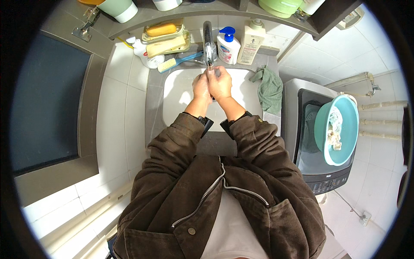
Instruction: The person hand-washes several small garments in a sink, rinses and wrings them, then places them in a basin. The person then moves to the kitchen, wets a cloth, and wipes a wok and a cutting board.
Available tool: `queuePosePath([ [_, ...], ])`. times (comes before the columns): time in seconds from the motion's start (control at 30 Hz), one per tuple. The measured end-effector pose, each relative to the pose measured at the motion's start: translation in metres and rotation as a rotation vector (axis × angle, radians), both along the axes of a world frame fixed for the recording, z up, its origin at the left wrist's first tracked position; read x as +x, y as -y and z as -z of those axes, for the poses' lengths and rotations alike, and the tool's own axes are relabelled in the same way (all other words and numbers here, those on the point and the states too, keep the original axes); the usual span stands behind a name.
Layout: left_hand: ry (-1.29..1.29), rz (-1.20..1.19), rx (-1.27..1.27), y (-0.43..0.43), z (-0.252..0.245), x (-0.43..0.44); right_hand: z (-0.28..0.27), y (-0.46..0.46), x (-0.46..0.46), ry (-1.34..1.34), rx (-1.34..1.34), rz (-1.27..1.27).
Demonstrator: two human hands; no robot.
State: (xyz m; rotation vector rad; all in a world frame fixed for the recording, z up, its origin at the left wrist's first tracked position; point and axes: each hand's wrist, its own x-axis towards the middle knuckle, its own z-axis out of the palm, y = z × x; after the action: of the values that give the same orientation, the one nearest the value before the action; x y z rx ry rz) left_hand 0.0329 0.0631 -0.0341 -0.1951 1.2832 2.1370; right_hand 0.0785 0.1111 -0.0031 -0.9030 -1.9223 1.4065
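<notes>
My left hand and my right hand are pressed together under the spout of a chrome tap. Both look wet, and water appears to run from the spout onto them. Their fingers overlap and curl away from view, so whether anything lies between the palms is hidden. Below them is a white washbasin, its drain partly covered by my wrists. Brown jacket sleeves are pushed back, with black bands around both wrists.
Behind the basin stand a blue-topped pump bottle, a cream pump bottle, a blue-handled scrub brush and soap trays. A green cloth drapes the right rim. A teal basin rests on a washing machine. A shelf overhangs the tap.
</notes>
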Motion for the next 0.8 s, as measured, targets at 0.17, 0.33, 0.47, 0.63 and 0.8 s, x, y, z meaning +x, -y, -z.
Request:
queuePosePath([
  [0.17,-0.095,0.004,-0.197,0.002,0.008,-0.006,0.018,-0.008,-0.013,-0.078,-0.093,-0.013],
  [0.33,-0.072,0.080,-0.106,0.009,0.009,-0.008,0.049,-0.031,-0.014,-0.310,-0.598,0.071],
  [0.47,-0.028,0.101,0.313,0.028,-0.004,-0.020,0.070,-0.050,0.018,-0.248,-0.749,0.167],
  [0.63,-0.112,0.220,0.229,0.037,-0.015,-0.020,0.062,-0.046,0.050,0.390,-0.231,0.038],
  [0.8,-0.194,0.323,0.102,0.035,-0.012,-0.008,0.041,-0.046,0.033,0.007,-0.180,-0.490],
])
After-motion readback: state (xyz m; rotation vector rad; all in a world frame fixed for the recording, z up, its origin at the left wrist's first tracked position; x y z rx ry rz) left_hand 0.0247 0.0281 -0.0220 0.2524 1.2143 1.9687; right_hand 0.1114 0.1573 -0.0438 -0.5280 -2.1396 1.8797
